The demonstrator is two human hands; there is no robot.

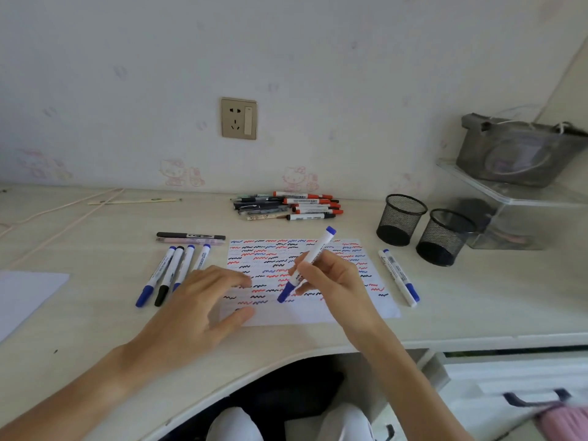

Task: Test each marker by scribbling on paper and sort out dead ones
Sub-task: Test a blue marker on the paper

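Right hand [331, 278] around slim cylindrical marker [307, 264]

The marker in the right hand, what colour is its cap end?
Blue. The marker in the right hand shows it clearly in the head view.

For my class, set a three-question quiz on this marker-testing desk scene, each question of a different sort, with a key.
1. True or false: the right hand holds a red-capped marker.
2. Multiple choice: where does the left hand rest? A) in a mesh cup B) on the scribble paper's left edge C) on the marker pile
3. Fill in: the held blue marker's tip is at the ___.

Key
1. False: its cap is blue.
2. B
3. Paper; contact itself cannot be confirmed.
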